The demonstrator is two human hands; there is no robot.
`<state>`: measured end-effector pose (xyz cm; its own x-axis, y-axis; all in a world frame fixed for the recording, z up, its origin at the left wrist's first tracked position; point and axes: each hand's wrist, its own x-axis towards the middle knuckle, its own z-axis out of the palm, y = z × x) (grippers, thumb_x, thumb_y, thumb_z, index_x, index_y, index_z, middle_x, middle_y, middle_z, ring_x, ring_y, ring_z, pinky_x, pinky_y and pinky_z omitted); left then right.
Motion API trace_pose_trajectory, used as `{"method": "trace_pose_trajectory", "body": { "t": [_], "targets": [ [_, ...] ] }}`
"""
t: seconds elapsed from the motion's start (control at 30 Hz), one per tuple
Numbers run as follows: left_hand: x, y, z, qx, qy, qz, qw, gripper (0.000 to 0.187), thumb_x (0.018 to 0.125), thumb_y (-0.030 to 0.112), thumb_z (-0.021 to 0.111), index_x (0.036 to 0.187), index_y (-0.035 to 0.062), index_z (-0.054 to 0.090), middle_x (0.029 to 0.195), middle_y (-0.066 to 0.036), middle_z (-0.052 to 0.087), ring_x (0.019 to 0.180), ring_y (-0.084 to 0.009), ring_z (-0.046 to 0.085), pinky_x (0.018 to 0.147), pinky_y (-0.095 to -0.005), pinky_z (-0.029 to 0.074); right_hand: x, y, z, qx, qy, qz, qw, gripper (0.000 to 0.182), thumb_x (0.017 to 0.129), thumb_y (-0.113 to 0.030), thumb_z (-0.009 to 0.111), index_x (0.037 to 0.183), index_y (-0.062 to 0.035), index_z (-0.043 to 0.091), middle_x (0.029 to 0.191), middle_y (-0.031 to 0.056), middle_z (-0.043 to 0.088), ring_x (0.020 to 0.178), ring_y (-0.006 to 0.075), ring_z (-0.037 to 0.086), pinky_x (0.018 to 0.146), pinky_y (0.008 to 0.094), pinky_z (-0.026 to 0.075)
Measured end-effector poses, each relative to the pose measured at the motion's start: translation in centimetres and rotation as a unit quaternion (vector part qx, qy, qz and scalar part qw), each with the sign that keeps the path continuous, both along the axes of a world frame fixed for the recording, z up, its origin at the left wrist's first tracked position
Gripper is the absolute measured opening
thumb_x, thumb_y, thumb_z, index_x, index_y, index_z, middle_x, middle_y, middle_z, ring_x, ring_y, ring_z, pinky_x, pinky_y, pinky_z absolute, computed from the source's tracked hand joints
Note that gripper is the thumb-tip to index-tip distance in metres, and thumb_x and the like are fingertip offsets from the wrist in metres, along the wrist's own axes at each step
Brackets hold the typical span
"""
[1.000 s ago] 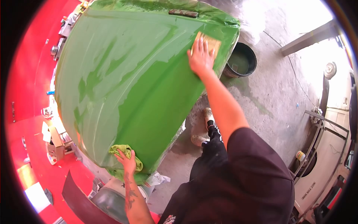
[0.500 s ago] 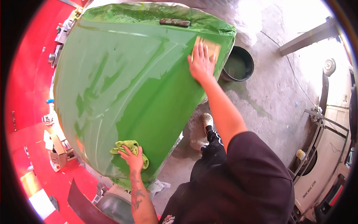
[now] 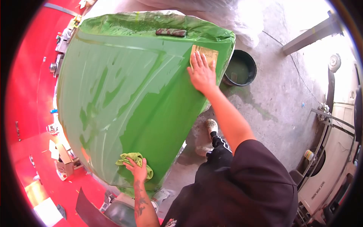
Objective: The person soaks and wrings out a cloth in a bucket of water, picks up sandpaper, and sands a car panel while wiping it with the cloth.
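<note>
My right hand (image 3: 203, 75) lies flat on a tan sheet of sandpaper (image 3: 211, 55), fingers stretched and spread, near the far right corner of a car hood (image 3: 162, 113). Printing shows on the sheet's upturned face. The hood is green, with darker wet-looking patches and paler areas. At its near end my left hand (image 3: 137, 171) is on a bunched light-green cloth (image 3: 132, 156). Its fingers curve over the cloth and the thumb sits apart. What lies beneath the palm is hidden. A dark brown block (image 3: 171, 33) rests on the green-stained plastic sheeting (image 3: 124, 23) along the hood's far edge.
A black bucket (image 3: 252, 70) of murky liquid stands on the concrete floor (image 3: 272, 113) beside the hood's right corner. A grey post (image 3: 312, 36) and a pale vehicle (image 3: 325, 185) are to the right. Boxes (image 3: 65, 157) and tools line the red area on the left.
The view has shifted slightly, moving the hood lower in the picture. Both hands remain at nearly the same spots on it, still on the sandpaper and the cloth.
</note>
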<state>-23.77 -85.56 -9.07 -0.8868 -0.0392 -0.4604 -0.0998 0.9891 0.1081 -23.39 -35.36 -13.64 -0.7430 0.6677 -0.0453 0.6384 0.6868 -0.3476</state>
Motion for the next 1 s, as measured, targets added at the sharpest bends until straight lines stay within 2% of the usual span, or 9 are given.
{"method": "trace_pose_trajectory", "body": {
  "t": [0.1,0.2,0.3,0.4,0.53,0.7,0.77,0.83,1.0],
  "targets": [
    [-0.1,0.0,0.4,0.001,-0.009,0.002,1.0,0.105,0.083,0.056,0.062,0.151,0.011,-0.005,0.151,-0.029,-0.017,0.14,-0.049,-0.004,0.114,-0.0548,0.011,1.5,4.6,-0.7,0.041,-0.002,-0.105,0.994,0.065,0.097,-0.045,0.033,0.15,-0.0097,0.019,0.157,0.0076,0.016,0.145,0.0271,0.017,0.114,0.0541,0.013],
    [-0.1,0.4,0.6,0.005,-0.016,0.014,1.0,0.106,0.083,0.055,0.062,0.151,0.0108,-0.006,0.151,-0.03,-0.018,0.14,-0.0489,-0.005,0.114,-0.0546,0.01,-0.1,5.5,-0.6,0.008,-0.02,-0.198,0.98,0.064,0.098,-0.042,0.031,0.15,-0.0063,0.017,0.157,0.0094,0.014,0.145,0.0265,0.014,0.116,0.0522,0.01],
    [-0.1,0.7,0.8,0.001,-0.024,0.017,1.0,0.107,0.083,0.055,0.062,0.15,0.0102,-0.007,0.15,-0.03,-0.019,0.14,-0.0488,-0.005,0.114,-0.0544,0.01,-2.3,1.2,1.1,-0.007,-0.007,-0.071,0.997,0.064,0.098,-0.041,0.031,0.15,-0.007,0.017,0.158,0.0079,0.013,0.145,0.0253,0.013,0.116,0.0516,0.009],
    [-0.4,0.2,0.8,-0.006,-0.032,0.011,0.999,0.107,0.083,0.054,0.062,0.15,0.0095,-0.008,0.15,-0.031,-0.02,0.14,-0.0489,-0.006,0.114,-0.0543,0.01,-0.3,2.3,1.4,-0.012,0.01,0.008,1.0,0.062,0.098,-0.041,0.032,0.15,-0.0098,0.019,0.157,0.0055,0.016,0.145,0.0236,0.016,0.116,0.0518,0.009],
    [-0.5,0.1,0.6,-0.004,-0.036,0.008,0.999,0.106,0.084,0.053,0.062,0.15,0.0088,-0.009,0.149,-0.031,-0.021,0.14,-0.049,-0.007,0.114,-0.0542,0.009,2.3,7.2,-0.4,0.019,0.023,-0.141,0.989,0.06,0.098,-0.04,0.033,0.149,-0.0108,0.022,0.156,0.0058,0.021,0.144,0.0244,0.02,0.114,0.0549,0.012],
    [-0.5,0.8,1.4,-0.005,-0.054,0.01,0.998,0.106,0.085,0.054,0.06,0.149,0.0087,-0.01,0.149,-0.03,-0.024,0.14,-0.0494,-0.008,0.114,-0.0541,0.01,3.4,0.1,-1.4,0.068,0.017,-0.093,0.993,0.061,0.097,-0.044,0.036,0.148,-0.0112,0.026,0.154,0.0058,0.025,0.143,0.0259,0.022,0.112,0.0562,0.019],
    [-0.7,0.6,1.4,-0.011,-0.063,0.012,0.998,0.106,0.085,0.055,0.06,0.149,0.0091,-0.011,0.149,-0.03,-0.024,0.14,-0.0495,-0.008,0.114,-0.0542,0.01,4.7,-2.3,-1.1,0.04,0.027,-0.019,0.999,0.061,0.097,-0.045,0.036,0.147,-0.0111,0.027,0.154,0.0066,0.025,0.142,0.0266,0.023,0.112,0.0566,0.019],
    [-0.5,0.4,1.3,-0.007,-0.062,0.005,0.998,0.106,0.085,0.056,0.059,0.149,0.0105,-0.012,0.148,-0.029,-0.026,0.14,-0.0491,-0.009,0.114,-0.054,0.01,5.1,0.3,-0.5,0.025,0.017,-0.005,1.0,0.063,0.097,-0.047,0.035,0.148,-0.0109,0.026,0.155,0.0066,0.023,0.143,0.0267,0.022,0.112,0.0582,0.017],
    [-0.6,0.5,1.6,-0.011,-0.066,0.016,0.998,0.105,0.085,0.055,0.059,0.149,0.0117,-0.013,0.149,-0.028,-0.026,0.14,-0.0481,-0.009,0.114,-0.0535,0.01,2.5,9.4,-2.2,0.035,0.041,-0.151,0.987,0.066,0.096,-0.049,0.037,0.148,-0.0103,0.023,0.155,0.0077,0.022,0.143,0.0275,0.021,0.111,0.0607,0.016]
  ]
}}
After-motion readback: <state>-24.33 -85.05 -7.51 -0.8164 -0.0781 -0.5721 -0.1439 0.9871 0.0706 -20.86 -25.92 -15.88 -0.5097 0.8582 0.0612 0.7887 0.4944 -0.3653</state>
